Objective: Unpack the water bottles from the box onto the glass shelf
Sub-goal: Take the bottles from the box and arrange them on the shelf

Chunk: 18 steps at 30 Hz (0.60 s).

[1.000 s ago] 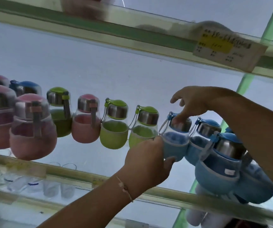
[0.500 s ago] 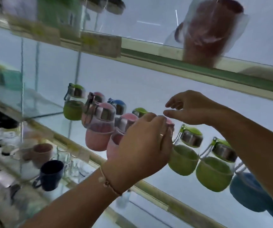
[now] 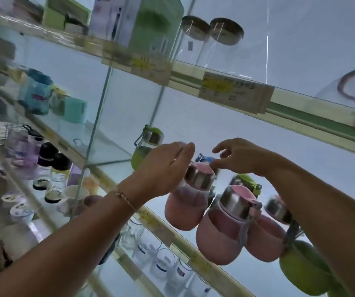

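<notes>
Since half a second ago the left grip has slid off the front of the pink bottle it was covering, so that bottle's steel cap now shows. The right grip has dropped closer to the row.

The left grip sits against the side of the cap, thumb raised above it. Motion blur hides the far fingers, so I cannot tell whether it is clamped on the neck or merely resting there. Holding high on the cap makes sense, since a light turn there can set the bottle facing forward.

The right grip is apart, with its fingers loose and spread. Its fingertips sit just beside a blue lid in the back row, probably ready to steady or nudge it.

The task's bottles already stand on the glass shelf. A second pink bottle and a third crowd against the first near the front rail. One green bottle stands further left and another at the lower right. They are packed by colour, close together, likely so the row reads neatly from the aisle.

The box is not in view. This looks like tidying after placement, late in the job. The risk is that a push on one rounded bottle knocks its touching neighbours toward the shelf edge. Clear tumblers stand on the shelf below.
</notes>
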Tool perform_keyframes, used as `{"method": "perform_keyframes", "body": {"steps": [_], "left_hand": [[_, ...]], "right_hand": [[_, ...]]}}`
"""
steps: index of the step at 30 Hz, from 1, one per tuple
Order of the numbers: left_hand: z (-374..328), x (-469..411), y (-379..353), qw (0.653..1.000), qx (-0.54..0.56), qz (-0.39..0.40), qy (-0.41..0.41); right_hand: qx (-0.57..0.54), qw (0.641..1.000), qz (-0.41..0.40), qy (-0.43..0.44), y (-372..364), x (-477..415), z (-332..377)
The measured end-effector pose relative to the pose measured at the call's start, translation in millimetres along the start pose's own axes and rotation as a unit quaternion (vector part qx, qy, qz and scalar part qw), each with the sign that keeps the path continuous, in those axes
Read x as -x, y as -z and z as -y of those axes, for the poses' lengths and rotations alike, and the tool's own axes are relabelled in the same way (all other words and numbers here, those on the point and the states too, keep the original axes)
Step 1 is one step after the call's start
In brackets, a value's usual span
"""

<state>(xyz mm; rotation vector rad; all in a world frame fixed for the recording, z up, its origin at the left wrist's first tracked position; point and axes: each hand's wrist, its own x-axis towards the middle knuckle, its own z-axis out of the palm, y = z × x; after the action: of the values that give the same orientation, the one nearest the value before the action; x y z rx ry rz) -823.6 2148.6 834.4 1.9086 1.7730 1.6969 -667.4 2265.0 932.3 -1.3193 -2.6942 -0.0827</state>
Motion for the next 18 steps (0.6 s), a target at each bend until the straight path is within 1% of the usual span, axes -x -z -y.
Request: {"method": "perform_keyframes", "body": {"steps": [3, 5, 6, 10, 11, 12, 14, 16, 18], "left_hand": [[24, -4, 1, 0.99, 0.133, 0.025, 0.05], [36, -5, -1, 0.972, 0.214, 0.007, 0.099], [41, -6, -3, 0.965, 0.234, 0.002, 0.118], [53, -13, -15, 0.944, 0.283, -0.011, 0.167], [55, -16, -17, 0.939, 0.292, 0.005, 0.181], [57, -19, -20, 0.938, 0.29, 0.036, 0.186], [59, -25, -26, 0.931, 0.301, 0.099, 0.18], [58, -29, -29, 0.924, 0.31, 0.12, 0.188], [56, -33, -31, 0.927, 0.293, 0.127, 0.199]], "right_hand": [[0.017, 0.999, 0.05, 0.002, -9, -15, 5], [0.045, 0.997, 0.065, -0.005, -14, -25, 6], [0.056, 0.996, 0.067, -0.009, -17, -30, 6], [0.076, 0.994, 0.069, -0.021, -23, -41, 8], [0.071, 0.995, 0.067, -0.025, -23, -42, 7], [0.059, 0.996, 0.06, -0.027, -24, -43, 6], [0.026, 0.998, 0.046, -0.033, -26, -42, 4], [0.006, 0.999, 0.03, -0.042, -28, -40, 2], [-0.006, 0.999, 0.01, -0.049, -27, -37, 2]]}}
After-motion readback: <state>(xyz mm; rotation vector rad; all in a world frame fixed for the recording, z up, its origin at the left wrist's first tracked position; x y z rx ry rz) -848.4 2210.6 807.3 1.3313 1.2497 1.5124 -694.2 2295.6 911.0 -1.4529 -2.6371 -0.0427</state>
